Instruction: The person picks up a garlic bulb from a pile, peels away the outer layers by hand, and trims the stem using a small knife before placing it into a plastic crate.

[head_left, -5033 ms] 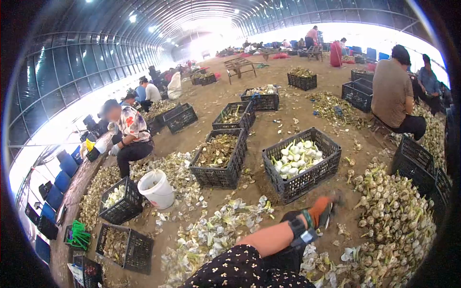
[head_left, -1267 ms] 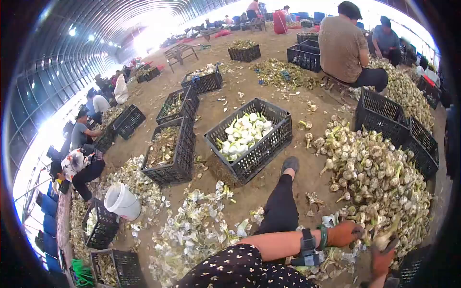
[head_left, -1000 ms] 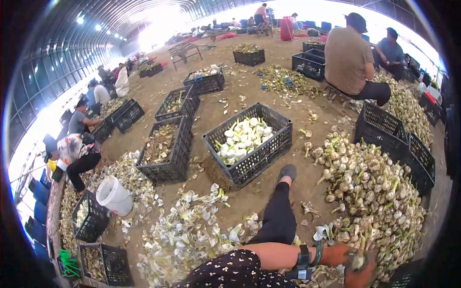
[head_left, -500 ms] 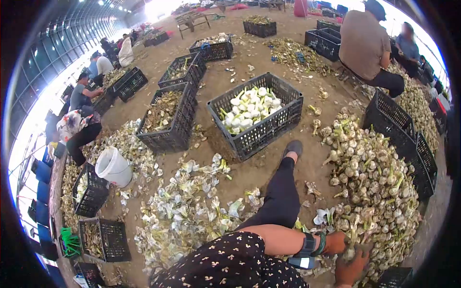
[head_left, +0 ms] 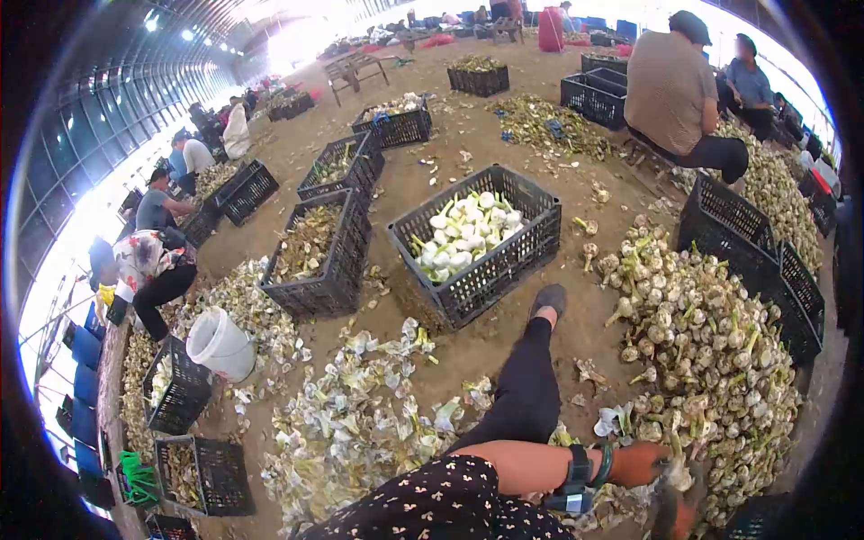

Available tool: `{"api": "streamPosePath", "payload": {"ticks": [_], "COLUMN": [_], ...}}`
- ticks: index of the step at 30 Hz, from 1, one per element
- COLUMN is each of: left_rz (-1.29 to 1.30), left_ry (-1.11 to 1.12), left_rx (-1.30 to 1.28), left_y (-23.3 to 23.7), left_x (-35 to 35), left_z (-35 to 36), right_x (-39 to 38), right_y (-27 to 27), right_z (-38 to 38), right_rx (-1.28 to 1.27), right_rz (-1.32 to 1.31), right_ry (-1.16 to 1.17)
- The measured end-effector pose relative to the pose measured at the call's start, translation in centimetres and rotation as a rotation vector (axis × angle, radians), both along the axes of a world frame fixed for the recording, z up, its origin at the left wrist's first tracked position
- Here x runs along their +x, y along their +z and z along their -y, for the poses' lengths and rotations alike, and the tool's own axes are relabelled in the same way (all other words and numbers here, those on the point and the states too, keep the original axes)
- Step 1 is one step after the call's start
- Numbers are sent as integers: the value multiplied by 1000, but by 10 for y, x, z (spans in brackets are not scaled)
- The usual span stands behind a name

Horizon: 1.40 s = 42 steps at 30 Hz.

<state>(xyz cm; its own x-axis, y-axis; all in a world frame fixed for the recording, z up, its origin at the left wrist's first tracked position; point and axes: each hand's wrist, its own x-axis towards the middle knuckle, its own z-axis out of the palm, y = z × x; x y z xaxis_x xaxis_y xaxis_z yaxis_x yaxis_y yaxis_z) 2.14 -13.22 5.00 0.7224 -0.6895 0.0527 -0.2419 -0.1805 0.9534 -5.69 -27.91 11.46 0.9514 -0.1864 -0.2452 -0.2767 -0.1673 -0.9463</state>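
My left hand [head_left: 641,464], in an orange glove with bands at the wrist, is closed around a garlic bulb [head_left: 680,475] at the lower right. The bulb's stem points up. Just below it, my right hand [head_left: 682,517] is smeared by motion near the bottom edge, and its fingers cannot be made out. A large heap of unpeeled garlic [head_left: 711,360] lies beside both hands. In front of my foot, a black crate [head_left: 499,267] holds clean white garlic [head_left: 470,236].
Loose peelings [head_left: 360,405] cover the ground left of my leg. A white bucket [head_left: 221,346] and several black crates [head_left: 335,261] stand farther left. A person in a brown shirt [head_left: 668,90] sits at the upper right, near stacked black crates [head_left: 733,220]. Other people sit at the left.
The garlic bulb and my left hand have shifted slightly right. My right hand has moved right and blurred. The view has tilted, so the crates appear lower.
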Motion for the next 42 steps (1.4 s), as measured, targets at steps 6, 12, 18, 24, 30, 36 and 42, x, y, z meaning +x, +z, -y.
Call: {"api": "streamPosePath", "payload": {"ticks": [6, 12, 18, 24, 30, 36, 42], "left_rz": [-303, -477, -422, 109, 340, 86, -746], "left_ry": [81, 58, 140, 404, 349, 227, 313], "left_rx": [-75, -126, -256, -120, -128, -129, -352], "left_y": [-14, -11, -34, -32, 12, 6, 54], "left_x": [5, 17, 12, 3, -13, -32, -22], "left_z": [7, 1, 17, 24, 1, 8, -5], "right_x": [-4, -9, -7, 1, 5, 0, 1], "right_y": [19, 9, -3, -17, -36, -82, -95], "right_z": [-5, 3, 4, -4, -7, 10, 31], "right_rx": [-674, -633, -345, 329, 859, 1039, 1321], "right_rz": [139, 115, 78, 53, 89, 339, 114], "right_ry": [174, 149, 92, -19, -21, 19, -219]}}
